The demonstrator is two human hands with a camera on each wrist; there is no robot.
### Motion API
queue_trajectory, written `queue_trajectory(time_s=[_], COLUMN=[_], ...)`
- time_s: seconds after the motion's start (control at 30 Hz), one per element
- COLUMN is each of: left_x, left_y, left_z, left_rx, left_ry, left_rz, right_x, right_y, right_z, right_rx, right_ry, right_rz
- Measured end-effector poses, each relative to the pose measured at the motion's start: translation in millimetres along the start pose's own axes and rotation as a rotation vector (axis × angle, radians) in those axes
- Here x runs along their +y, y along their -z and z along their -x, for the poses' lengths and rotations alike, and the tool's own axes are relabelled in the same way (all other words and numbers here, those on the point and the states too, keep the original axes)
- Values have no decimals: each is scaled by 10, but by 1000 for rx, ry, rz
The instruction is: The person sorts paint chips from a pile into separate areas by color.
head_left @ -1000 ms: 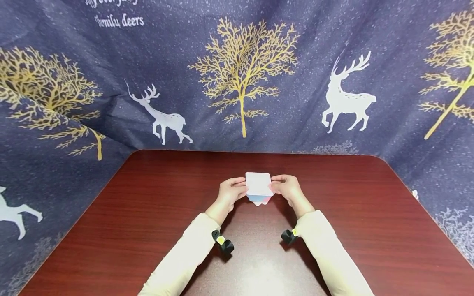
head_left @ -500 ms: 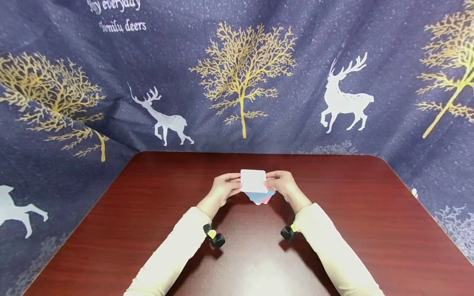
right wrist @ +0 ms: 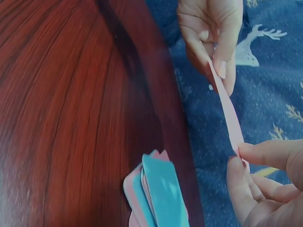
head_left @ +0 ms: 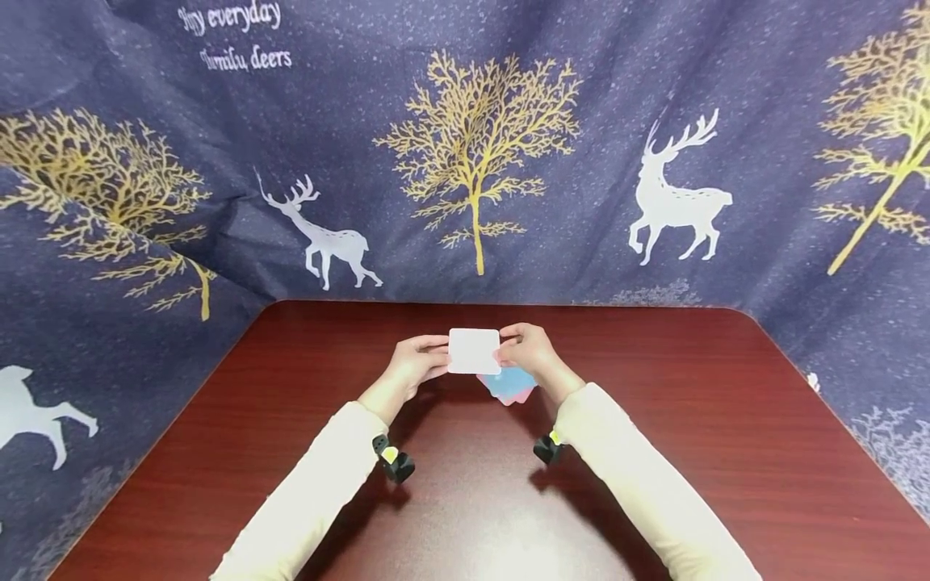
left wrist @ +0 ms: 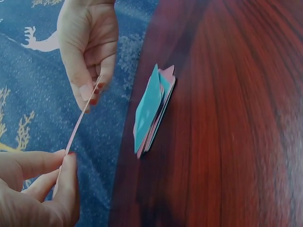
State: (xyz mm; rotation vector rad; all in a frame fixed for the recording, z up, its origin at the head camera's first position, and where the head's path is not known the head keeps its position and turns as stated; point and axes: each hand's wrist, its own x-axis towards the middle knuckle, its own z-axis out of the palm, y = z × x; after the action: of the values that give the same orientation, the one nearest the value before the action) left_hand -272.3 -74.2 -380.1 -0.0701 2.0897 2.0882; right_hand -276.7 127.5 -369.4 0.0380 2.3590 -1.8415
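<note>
A pale card with rounded corners (head_left: 474, 351) is held up above the table between both hands. My left hand (head_left: 412, 365) pinches its left edge between thumb and fingers, and my right hand (head_left: 529, 353) pinches the right edge. Seen nearly edge-on in the left wrist view, the card (left wrist: 75, 128) looks thin and slightly bowed. Below and to the right of it, a loose pile of blue and pink cards (head_left: 512, 382) lies on the table, partly covered by the right hand in the head view. A blue card (right wrist: 164, 189) tops that pile in the right wrist view.
The dark red wooden table (head_left: 291, 452) reaches back to a blue cloth (head_left: 567, 258) printed with deer and trees. Small black cameras sit at both wrists, the left camera (head_left: 395, 461) and the right camera (head_left: 546, 449), over white sleeves.
Both hands have moved left with the pale card, away from above the pile. More of the blue card on top of the pile shows now. The pile stays about where it was.
</note>
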Motion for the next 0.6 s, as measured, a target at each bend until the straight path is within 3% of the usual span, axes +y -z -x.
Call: queue_trajectory(time_s=[0.37, 0.6], left_x=[-45, -129], left_y=[311, 417], left_z=[21, 20], left_rx=[58, 76], left_ry=[-21, -64], left_rz=[-119, -377], right_x=[-18, 81], right_y=[-330, -525], right_z=[-72, -113], right_rx=[-39, -73], right_ry=[12, -9], right_rz=[41, 82])
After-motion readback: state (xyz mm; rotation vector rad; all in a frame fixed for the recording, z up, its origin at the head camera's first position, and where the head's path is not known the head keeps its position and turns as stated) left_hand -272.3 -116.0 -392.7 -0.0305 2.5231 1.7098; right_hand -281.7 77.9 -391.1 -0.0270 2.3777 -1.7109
